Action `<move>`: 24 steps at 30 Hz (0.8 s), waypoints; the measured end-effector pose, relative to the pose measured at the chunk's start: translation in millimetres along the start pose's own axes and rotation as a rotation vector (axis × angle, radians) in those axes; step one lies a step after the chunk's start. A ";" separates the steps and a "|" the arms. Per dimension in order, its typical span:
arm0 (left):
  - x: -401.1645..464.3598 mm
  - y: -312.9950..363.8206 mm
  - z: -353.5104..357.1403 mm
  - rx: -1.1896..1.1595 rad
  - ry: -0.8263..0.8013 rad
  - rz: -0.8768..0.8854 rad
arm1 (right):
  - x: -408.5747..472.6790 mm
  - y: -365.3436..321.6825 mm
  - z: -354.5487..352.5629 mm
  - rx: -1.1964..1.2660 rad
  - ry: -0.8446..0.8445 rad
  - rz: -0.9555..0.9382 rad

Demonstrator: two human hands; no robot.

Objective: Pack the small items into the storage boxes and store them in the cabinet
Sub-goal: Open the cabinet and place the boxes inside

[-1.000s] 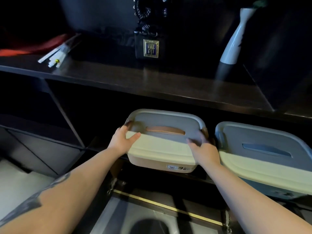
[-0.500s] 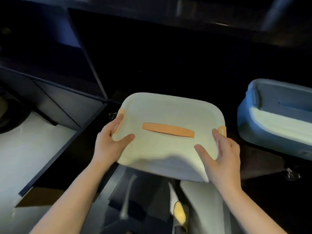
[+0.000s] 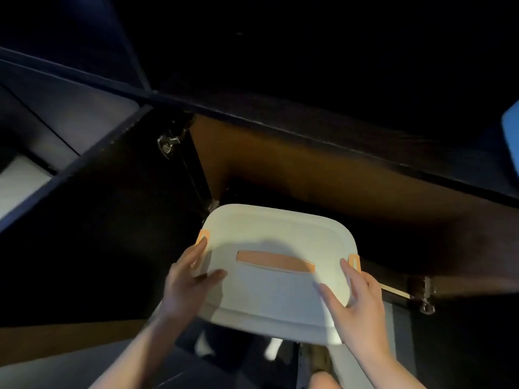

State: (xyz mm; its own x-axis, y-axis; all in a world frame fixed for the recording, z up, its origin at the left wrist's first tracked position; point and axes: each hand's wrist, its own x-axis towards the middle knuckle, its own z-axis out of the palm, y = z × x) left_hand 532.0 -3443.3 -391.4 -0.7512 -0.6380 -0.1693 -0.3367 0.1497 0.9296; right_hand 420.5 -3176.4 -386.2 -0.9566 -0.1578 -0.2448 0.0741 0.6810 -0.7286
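A cream storage box [image 3: 276, 242] with an orange lid handle and orange side clips is held low in front of the open lower cabinet [image 3: 309, 169]. My left hand [image 3: 186, 279] grips its left side, thumb on the lid. My right hand [image 3: 356, 301] grips its right side near the clip, thumb on the lid. The box's far edge reaches into the cabinet opening. A corner of the blue storage box [image 3: 511, 136] shows at the right edge, on the shelf above.
The dark cabinet door [image 3: 92, 197] stands swung open to the left, with a metal hinge [image 3: 167, 141] at its top. A dark shelf edge [image 3: 280, 122] runs across above the opening. Another hinge [image 3: 425, 299] sits low at the right. The cabinet interior is dim brown.
Both hands have lifted the cream box off the shelf and brought it down to the lower cabinet opening. The view has tilted down, and the blue box has slid to the right edge.
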 end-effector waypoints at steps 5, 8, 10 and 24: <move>70.9 -100.7 63.8 -0.042 -0.065 -0.097 | 83.2 82.0 68.0 -0.024 0.017 -0.013; 123.0 -149.0 102.7 0.028 -0.135 -0.069 | 137.4 121.4 102.3 -0.081 -0.009 -0.007; 156.7 -179.9 124.8 0.084 -0.173 -0.047 | 170.3 144.0 122.8 -0.115 -0.066 0.007; 285.9 -263.3 182.9 0.555 -0.109 0.136 | 285.0 194.5 217.9 -0.335 -0.023 -0.069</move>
State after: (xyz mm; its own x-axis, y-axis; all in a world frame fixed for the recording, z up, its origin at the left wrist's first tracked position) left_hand 302.1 -3526.9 -744.4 -0.8527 -0.5082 -0.1210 -0.4586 0.6172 0.6393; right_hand 223.6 -3244.7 -737.2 -0.9494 -0.2252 -0.2189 -0.0910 0.8644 -0.4946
